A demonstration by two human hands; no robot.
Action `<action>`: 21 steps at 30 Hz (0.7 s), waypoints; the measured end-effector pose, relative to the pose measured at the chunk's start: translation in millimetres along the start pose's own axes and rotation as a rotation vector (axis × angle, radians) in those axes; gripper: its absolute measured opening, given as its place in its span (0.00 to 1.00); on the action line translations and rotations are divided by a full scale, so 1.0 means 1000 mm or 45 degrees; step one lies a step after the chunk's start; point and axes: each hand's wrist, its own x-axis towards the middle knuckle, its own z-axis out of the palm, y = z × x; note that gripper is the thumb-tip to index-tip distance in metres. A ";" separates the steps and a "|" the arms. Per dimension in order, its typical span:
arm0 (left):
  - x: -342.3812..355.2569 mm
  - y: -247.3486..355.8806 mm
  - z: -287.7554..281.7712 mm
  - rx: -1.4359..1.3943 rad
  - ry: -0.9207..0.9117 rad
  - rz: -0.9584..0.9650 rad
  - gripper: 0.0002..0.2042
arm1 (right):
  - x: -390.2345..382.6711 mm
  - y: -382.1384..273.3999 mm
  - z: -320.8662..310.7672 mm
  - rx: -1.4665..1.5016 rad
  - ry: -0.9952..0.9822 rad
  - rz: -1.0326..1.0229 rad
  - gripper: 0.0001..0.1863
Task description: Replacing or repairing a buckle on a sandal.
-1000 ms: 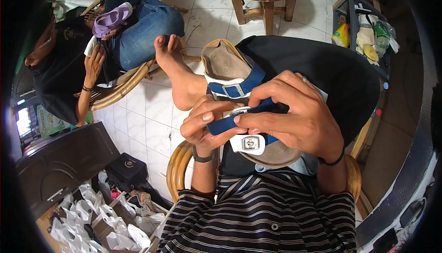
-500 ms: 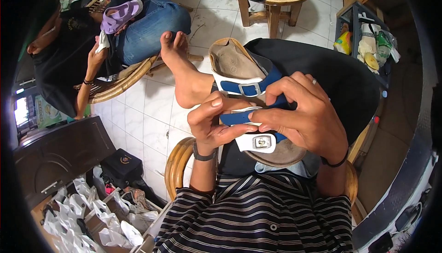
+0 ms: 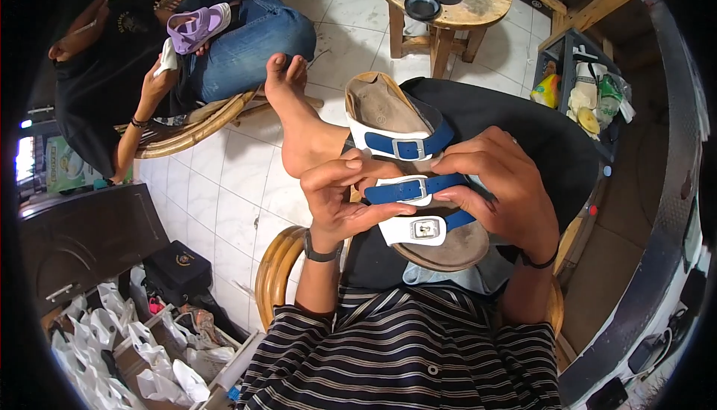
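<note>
both hands, the left hand (image 3: 340,201) and right hand (image 3: 500,193), are gripping the blue strap (image 3: 407,188) of the sandal (image 3: 418,178) (resting on the lap); pulling unevenly could be slipping the strap out of the buckle (image 3: 424,228).

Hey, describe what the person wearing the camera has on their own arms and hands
Both forearms are bare, with no gloves or sleeves reaching the wrists. The left hand has a dark wristwatch on a dark strap at the wrist. The right hand has a thin black band around its wrist. No rings are visible. The torso wears a shirt with dark and white stripes.
</note>
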 end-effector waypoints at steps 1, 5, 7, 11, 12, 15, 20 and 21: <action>0.000 -0.003 0.002 -0.026 0.066 0.043 0.42 | -0.001 0.000 0.001 0.003 0.012 0.013 0.17; 0.013 0.002 0.013 -0.054 0.128 0.096 0.40 | 0.001 -0.001 -0.009 0.007 0.010 -0.023 0.16; 0.023 0.007 0.011 -0.034 0.090 0.103 0.39 | 0.009 -0.013 -0.014 0.015 0.074 -0.090 0.17; 0.042 0.019 0.005 0.044 -0.045 0.121 0.38 | 0.024 -0.037 -0.005 -0.157 0.091 -0.212 0.20; 0.046 0.022 0.005 0.078 -0.047 0.119 0.37 | 0.026 -0.035 -0.004 -0.174 0.107 -0.221 0.21; 0.051 0.025 0.006 0.152 -0.035 0.125 0.37 | 0.026 -0.029 -0.016 -0.148 0.019 -0.220 0.20; 0.042 0.011 0.009 0.037 -0.064 0.048 0.38 | 0.026 -0.015 -0.033 0.029 -0.036 -0.144 0.17; 0.040 0.008 0.010 0.037 -0.058 0.056 0.38 | 0.026 -0.015 -0.033 0.043 -0.056 -0.136 0.16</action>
